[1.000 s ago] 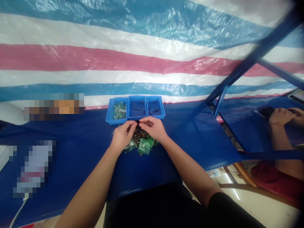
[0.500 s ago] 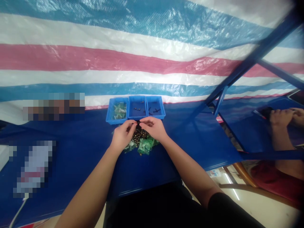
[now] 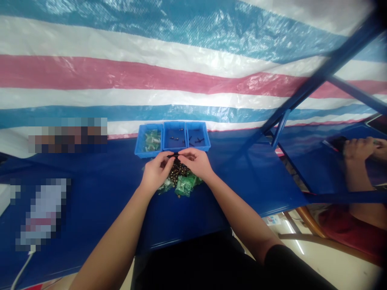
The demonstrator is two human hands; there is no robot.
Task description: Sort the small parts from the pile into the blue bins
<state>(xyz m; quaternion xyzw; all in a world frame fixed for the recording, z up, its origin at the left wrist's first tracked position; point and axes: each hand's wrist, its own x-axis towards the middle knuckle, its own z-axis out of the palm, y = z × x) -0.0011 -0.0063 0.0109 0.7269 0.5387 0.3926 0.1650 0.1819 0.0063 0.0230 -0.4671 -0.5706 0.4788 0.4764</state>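
My left hand [image 3: 155, 172] and my right hand [image 3: 198, 163] meet over a pile of small brass-and-dark metal fasteners [image 3: 178, 172]. Between their pinched fingertips lies a small dark screw-like piece [image 3: 173, 156], held from both sides; its ends are hidden by the fingers. Green-tinted plastic packets [image 3: 185, 185] lie at the near side of the pile, under and beside my hands. Just beyond my fingers stand three joined blue bins. Clear packets fill the left bin [image 3: 140, 153]; a few dark screws lie in the middle bin [image 3: 175, 149] and in the right bin [image 3: 207, 139].
The blue table [image 3: 99, 217] runs under everything, with a striped plastic sheet [image 3: 136, 76] behind it. A blurred-out pale object with a white cable [image 3: 22, 270] lies at left. Blue metal bars [image 3: 282, 127] rise at right, beyond which another person's hands [image 3: 359, 149] are visible.
Both hands stay in nearly the same place. The dark piece between the fingertips shows slightly more plainly now. Bins and pile look unchanged.
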